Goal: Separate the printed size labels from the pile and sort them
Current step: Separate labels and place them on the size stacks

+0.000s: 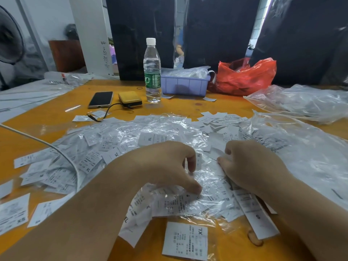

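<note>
Hundreds of white size labels [105, 147] lie heaped under crinkled clear plastic [169, 129] across the orange surface [56, 113]. Both hands work mid-pile: the left hand [167, 164] pinches the film, while the right hand [250, 164] curls onto labels, its grip hidden. Tugging the slippery film could scatter the loose XL label [185, 240] nearby.

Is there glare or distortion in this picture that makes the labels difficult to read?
Head view: glare on the crinkled clear plastic between the left hand and right hand washes out the labels beneath; wide-angle distortion bends the frame edges; small print is too soft to read, yet the XL label near the bottom stays legible.
</note>
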`<state>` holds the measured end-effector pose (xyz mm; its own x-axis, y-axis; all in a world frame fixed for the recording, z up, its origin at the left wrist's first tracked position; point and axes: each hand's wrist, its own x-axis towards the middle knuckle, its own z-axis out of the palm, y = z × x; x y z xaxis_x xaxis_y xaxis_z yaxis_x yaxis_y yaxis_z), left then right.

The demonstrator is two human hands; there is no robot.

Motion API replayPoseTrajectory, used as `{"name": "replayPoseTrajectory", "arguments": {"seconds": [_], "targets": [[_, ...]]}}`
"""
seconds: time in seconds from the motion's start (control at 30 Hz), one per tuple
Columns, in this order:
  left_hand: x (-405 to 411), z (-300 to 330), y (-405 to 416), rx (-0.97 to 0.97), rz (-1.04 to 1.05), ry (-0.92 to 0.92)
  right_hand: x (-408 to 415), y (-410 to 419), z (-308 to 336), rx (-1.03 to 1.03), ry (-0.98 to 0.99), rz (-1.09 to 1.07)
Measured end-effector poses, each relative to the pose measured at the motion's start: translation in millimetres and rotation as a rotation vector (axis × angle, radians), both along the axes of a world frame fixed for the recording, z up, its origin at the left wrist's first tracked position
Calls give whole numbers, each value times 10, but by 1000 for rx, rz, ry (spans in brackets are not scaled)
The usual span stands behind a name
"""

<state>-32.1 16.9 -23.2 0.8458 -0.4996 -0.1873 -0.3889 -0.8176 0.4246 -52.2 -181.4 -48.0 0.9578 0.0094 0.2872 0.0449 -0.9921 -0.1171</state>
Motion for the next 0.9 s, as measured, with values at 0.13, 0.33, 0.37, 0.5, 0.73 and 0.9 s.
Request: {"name": "replayPoseTrajectory", "arguments": {"seconds": [0.13, 0.33, 0.37, 0.5, 0.73, 0.9], "targets": [[7, -8, 3, 1, 10, -14, -16, -42, 29, 175, -39, 35], [33, -13, -13, -165, 90, -29, -97, -13, 166, 495, -319, 162], [34, 5, -25, -261, 113, -48, -104, 0, 177, 529, -343, 193], [27, 66, -65, -654, 152, 16, -122, 13, 181, 709, -304, 318], [-70, 79, -186, -862, 163, 228, -193, 72, 195, 675, -276, 598], [-53, 95, -160, -953, 257, 184, -166, 7, 229, 949, 0, 672]]}}
